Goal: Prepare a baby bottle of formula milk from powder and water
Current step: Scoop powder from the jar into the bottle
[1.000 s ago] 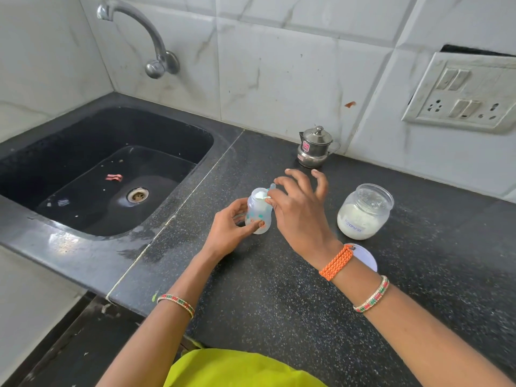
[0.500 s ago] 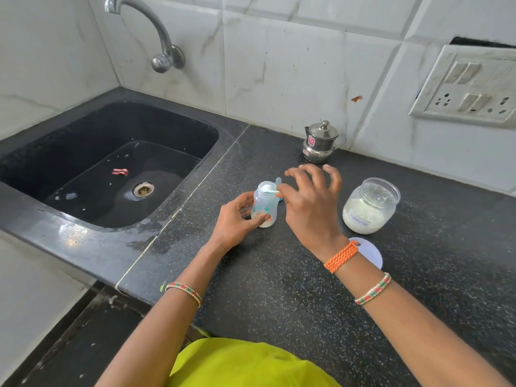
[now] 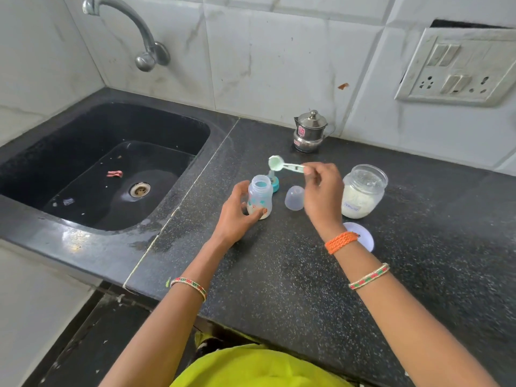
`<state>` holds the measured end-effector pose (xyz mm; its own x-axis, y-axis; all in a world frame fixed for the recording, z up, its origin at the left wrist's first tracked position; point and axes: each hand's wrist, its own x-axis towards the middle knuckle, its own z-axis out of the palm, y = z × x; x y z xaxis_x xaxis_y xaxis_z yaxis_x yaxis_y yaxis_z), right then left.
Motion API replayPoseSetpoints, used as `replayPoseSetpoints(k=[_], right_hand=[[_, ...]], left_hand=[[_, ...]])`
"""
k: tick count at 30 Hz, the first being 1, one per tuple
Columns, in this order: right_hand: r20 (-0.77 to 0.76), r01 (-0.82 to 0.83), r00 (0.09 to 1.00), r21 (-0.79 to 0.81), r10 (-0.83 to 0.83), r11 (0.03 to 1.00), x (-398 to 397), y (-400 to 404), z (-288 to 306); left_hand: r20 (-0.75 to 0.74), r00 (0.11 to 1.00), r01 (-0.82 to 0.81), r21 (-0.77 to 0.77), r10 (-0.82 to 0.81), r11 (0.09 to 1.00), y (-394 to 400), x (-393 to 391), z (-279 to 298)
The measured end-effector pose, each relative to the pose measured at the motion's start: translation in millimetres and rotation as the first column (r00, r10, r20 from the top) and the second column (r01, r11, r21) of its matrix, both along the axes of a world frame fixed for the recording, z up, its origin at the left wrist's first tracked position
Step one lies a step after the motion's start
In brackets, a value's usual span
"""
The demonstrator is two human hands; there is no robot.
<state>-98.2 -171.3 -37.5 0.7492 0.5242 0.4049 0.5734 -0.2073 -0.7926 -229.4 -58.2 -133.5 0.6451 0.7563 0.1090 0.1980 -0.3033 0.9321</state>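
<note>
Holding bottle, powder inside

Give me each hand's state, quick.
Left hand: grips the baby bottle.
Right hand: pinches the green scoop by its handle.

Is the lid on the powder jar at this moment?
No. The powder jar stands open at the top, and its white lid lies flat on the counter in front of it.
</note>
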Motion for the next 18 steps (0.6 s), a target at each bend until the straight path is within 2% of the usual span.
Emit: replayPoseSetpoints(k=[2, 4, 6, 8, 10, 13, 15, 18], right_hand=[[-0.224, 0.027, 0.975, 0.036, -0.018, 0.999, 13.1, -4.5, 0.0], [-0.354, 0.066, 0.935, 0.106, -0.024, 0.992, 26.5, -13.6, 1.4], [-0.440, 0.151, 0.897, 0.201, -0.048, 0.968, 42.5, -25.8, 5.7], [-0.470, 0.263, 0.875, 0.261, -0.115, 0.929, 63.0, -41.2, 12.8], [-0.452, 0.362, 0.867, 0.278, -0.211, 0.890, 89.3, -59.7, 22.0], [-0.349, 0.430, 0.873, 0.219, -0.341, 0.876, 123.8, -82.4, 32.2], [-0.242, 0.419, 0.892, 0.130, -0.381, 0.898, 138.1, -91.1, 34.0], [-0.107, 0.322, 0.939, -0.051, -0.326, 0.945, 143.7, -88.5, 29.4]], left_hand=[[-0.040, 0.999, -0.033, -0.002, 0.033, 0.999, -9.2, -2.0, 0.9], [-0.053, 0.986, -0.154, 0.085, 0.159, 0.984, -25.7, -6.1, 2.4], [0.038, 0.962, -0.271, 0.188, 0.269, 0.944, -46.3, -4.7, 9.0], [0.182, 0.942, -0.319, 0.240, 0.281, 0.917, -63.8, 6.5, 19.4], [0.281, 0.940, -0.274, 0.287, 0.193, 0.918, -74.6, 30.9, 33.2], [0.283, 0.958, -0.135, 0.309, 0.044, 0.941, -82.0, 74.1, 50.8], [0.265, 0.964, -0.084, 0.241, 0.018, 0.967, -83.4, 99.5, 55.3], [0.217, 0.976, -0.044, 0.187, 0.002, 0.981, -80.3, 125.1, 55.4]])
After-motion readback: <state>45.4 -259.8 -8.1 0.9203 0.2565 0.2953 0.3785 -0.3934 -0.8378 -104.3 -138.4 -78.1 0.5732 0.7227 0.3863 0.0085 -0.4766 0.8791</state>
